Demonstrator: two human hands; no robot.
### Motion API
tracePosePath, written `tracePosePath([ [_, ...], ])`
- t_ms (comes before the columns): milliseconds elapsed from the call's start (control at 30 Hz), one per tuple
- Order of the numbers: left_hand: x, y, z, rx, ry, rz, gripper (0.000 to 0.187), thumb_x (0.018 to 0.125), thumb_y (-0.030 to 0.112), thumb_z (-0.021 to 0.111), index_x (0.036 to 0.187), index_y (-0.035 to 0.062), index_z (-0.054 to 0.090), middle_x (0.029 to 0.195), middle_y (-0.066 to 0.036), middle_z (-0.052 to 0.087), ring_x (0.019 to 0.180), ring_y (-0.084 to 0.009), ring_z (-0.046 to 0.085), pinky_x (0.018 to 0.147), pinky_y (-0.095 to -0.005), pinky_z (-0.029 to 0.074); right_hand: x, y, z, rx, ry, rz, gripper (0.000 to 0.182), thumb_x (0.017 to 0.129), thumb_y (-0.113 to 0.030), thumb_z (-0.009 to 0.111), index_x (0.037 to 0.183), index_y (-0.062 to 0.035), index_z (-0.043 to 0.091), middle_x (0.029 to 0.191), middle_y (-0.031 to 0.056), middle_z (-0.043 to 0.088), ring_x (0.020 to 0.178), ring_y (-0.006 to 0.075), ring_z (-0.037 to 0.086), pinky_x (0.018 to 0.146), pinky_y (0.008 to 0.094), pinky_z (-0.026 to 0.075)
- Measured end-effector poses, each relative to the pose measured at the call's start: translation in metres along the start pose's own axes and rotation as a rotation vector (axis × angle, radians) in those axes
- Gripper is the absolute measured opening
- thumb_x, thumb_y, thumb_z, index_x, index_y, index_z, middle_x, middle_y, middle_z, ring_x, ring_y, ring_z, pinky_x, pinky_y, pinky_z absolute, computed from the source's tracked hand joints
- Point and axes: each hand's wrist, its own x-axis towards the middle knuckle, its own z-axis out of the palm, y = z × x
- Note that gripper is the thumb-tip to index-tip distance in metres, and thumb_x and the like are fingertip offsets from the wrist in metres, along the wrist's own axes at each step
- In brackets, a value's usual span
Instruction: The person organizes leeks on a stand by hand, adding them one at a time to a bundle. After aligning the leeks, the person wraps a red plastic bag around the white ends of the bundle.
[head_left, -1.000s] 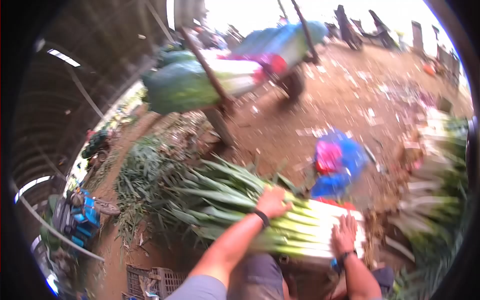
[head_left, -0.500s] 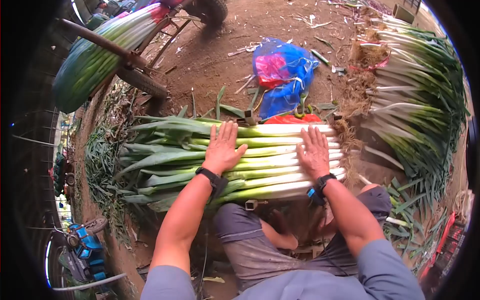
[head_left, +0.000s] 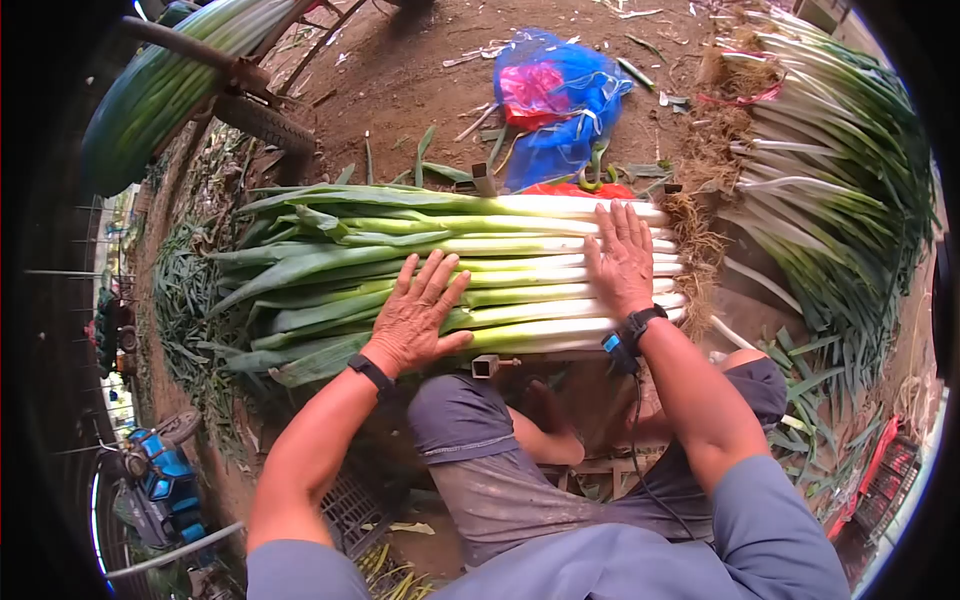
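Note:
A row of leeks [head_left: 530, 278] lies side by side across a low stand in front of my knees. Their green leaves point left and their white ends with brown roots [head_left: 698, 240] point right. My left hand [head_left: 418, 312] rests on the near side of the row, where the leaves turn pale, fingers spread and palm down. On the white stalks near the roots lies my right hand [head_left: 624, 255], flat with fingers extended. Square metal tube ends [head_left: 485, 367] of the stand show at the near and far edges. Neither hand grips anything.
A blue mesh bag [head_left: 560, 150] with pink material lies on the soil beyond the leeks. At right is a large pile of leeks [head_left: 810, 190]. Upper left, a wheeled cart carries a leek bundle [head_left: 160, 100]. Cut leaves [head_left: 190, 320] and a dark crate [head_left: 350, 510] are at left.
My left hand has slid toward me and left, from the far leeks to the near side. My right hand stays flat on the white stalks. The view has shifted slightly.

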Motion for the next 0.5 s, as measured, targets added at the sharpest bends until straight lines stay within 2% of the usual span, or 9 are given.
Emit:
tracePosePath([
  [167,-0.004,0.002,0.004,0.008,0.044,0.004,0.091,0.091,0.069,0.051,0.157,0.0085,0.039,0.167,-0.017,0.028,0.158,-0.0329,0.017,0.130,-0.0516,0.007,-0.005,0.001,0.004,-0.093,-0.089,0.022,0.059,0.105,-0.043,0.043,0.157,-0.0148,0.043,0.165,0.0145,0.037,0.155,0.0299,0.028,0.128,0.0485,0.013],
  [233,-0.003,-0.001,0.007,-0.014,0.047,0.016,0.092,0.090,0.069,0.052,0.158,0.0091,0.037,0.167,-0.018,0.027,0.158,-0.0351,0.017,0.129,-0.0531,0.009,-0.002,-0.003,-0.006,-0.121,-0.276,0.096,0.062,0.106,-0.043,0.037,0.158,-0.0092,0.040,0.167,0.0165,0.033,0.157,0.0305,0.024,0.128,0.0483,0.012],
  [267,-0.005,-0.002,0.011,-0.041,0.096,0.030,0.093,0.090,0.071,0.052,0.158,0.0094,0.036,0.167,-0.018,0.027,0.158,-0.0366,0.017,0.129,-0.0540,0.010,-0.002,0.010,0.000,0.069,-0.340,0.117,0.062,0.106,-0.040,0.037,0.158,-0.0060,0.040,0.166,0.0189,0.032,0.157,0.0313,0.022,0.128,0.0481,0.012],
  [300,-0.006,-0.003,0.015,-0.051,0.139,0.032,0.095,0.089,0.072,0.053,0.159,0.0097,0.035,0.167,-0.019,0.027,0.158,-0.0380,0.017,0.129,-0.0550,0.011,-0.012,0.038,0.041,-0.004,-0.189,-0.025,0.062,0.106,-0.040,0.037,0.157,-0.0043,0.039,0.166,0.0203,0.032,0.157,0.0318,0.022,0.128,0.0476,0.011],
  [333,-0.007,-0.002,0.015,-0.090,0.160,0.043,0.099,0.088,0.076,0.053,0.160,0.0097,0.033,0.167,-0.020,0.027,0.157,-0.0398,0.017,0.128,-0.0563,0.011,-0.010,0.018,0.026,0.176,-0.181,0.148,0.062,0.106,-0.040,0.038,0.158,-0.0048,0.039,0.167,0.0197,0.029,0.157,0.0326,0.020,0.128,0.0471,0.010],
  [400,-0.007,-0.002,0.017,-0.095,0.142,0.060,0.109,0.082,0.082,0.056,0.160,0.0090,0.031,0.167,-0.020,0.026,0.158,-0.0390,0.017,0.129,-0.0545,0.008,-0.007,0.016,0.011,0.003,-0.264,0.110,0.065,0.107,-0.044,0.040,0.160,-0.0074,0.035,0.169,0.0183,0.025,0.158,0.0320,0.018,0.128,0.0466,0.009],
  [500,-0.008,0.003,0.011,-0.149,0.172,0.045,0.111,0.081,0.075,0.063,0.162,0.0084,0.027,0.167,-0.021,0.026,0.158,-0.0376,0.018,0.130,-0.0539,0.006,-0.003,0.004,-0.012,-0.110,-0.353,0.130,0.064,0.108,-0.044,0.040,0.162,-0.0109,0.033,0.171,0.0111,0.025,0.159,0.0297,0.015,0.129,0.0469,0.008],
])
